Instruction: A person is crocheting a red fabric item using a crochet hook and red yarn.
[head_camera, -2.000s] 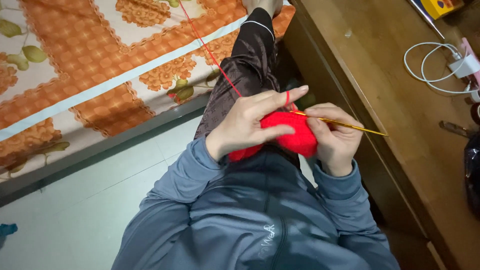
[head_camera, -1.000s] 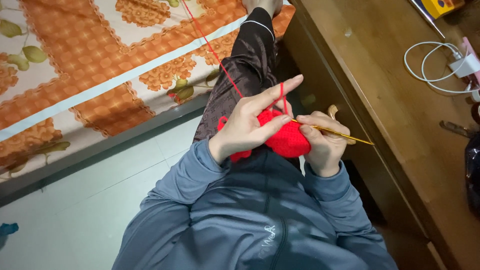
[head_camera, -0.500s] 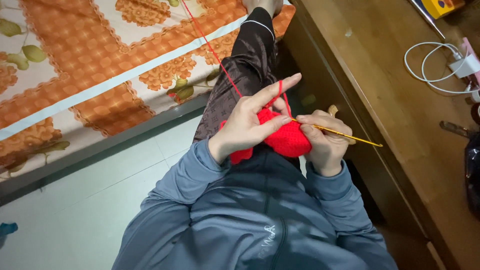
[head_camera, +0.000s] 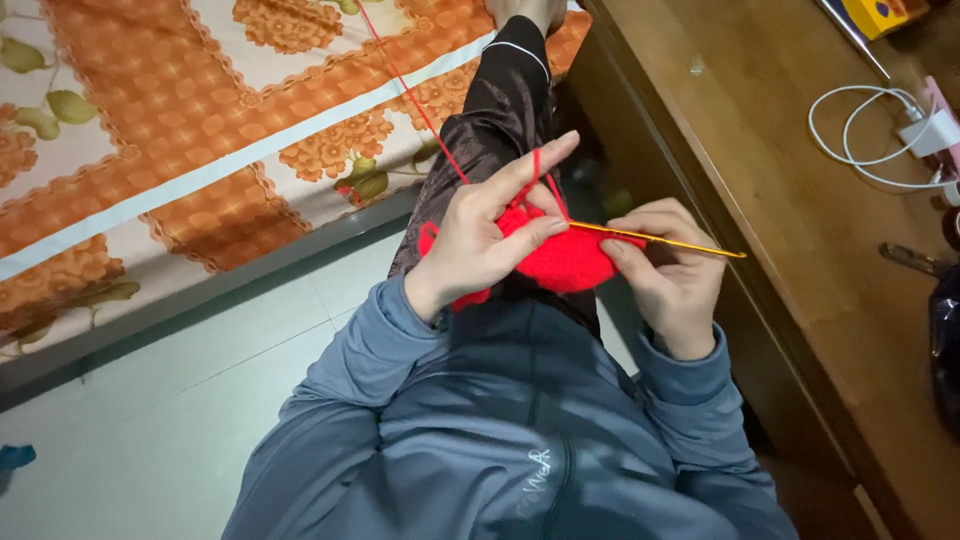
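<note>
I'm seeing the left hand (head_camera: 480, 235) pinching the red crochet piece (head_camera: 565, 258) between thumb and fingers, its forefinger sticking out with the red yarn strand (head_camera: 410, 90) looped over it and running up across the orange patterned bedspread (head_camera: 190, 120). The right hand (head_camera: 672, 270) is closing around a yellow crochet hook (head_camera: 665, 241), the tip buried in the red work (the stitch itself is too small to tell). The piece is sitting between both hands, above the lap, just beside the wooden desk (head_camera: 790, 220), where a white cable (head_camera: 870, 135) is lying.
</note>
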